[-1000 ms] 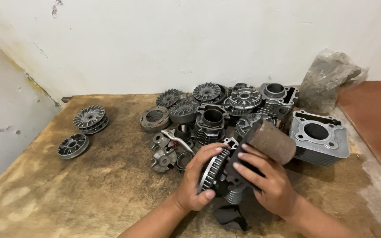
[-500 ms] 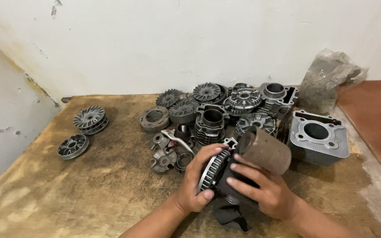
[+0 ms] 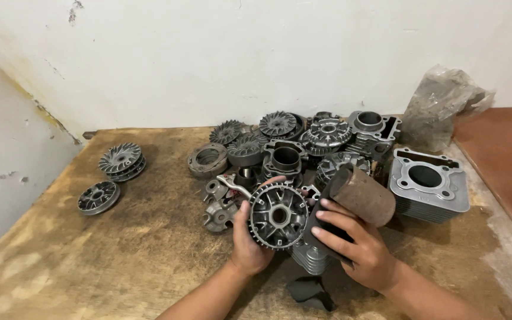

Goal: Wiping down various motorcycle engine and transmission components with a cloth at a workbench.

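Now my left hand (image 3: 250,246) grips the toothed pulley disc (image 3: 278,215) by its lower rim, and the disc has turned since a moment ago: its hub face looks up at me rather than edge-on. My right hand (image 3: 360,252) is closed around a dark sheet rolled into a rusty-brown tube (image 3: 362,195), which has dropped lower, at three o'clock of the disc. Both sit above the worn bench (image 3: 120,255), with the cylinder block (image 3: 428,185) at two o'clock and two finned discs (image 3: 120,160) off at ten.
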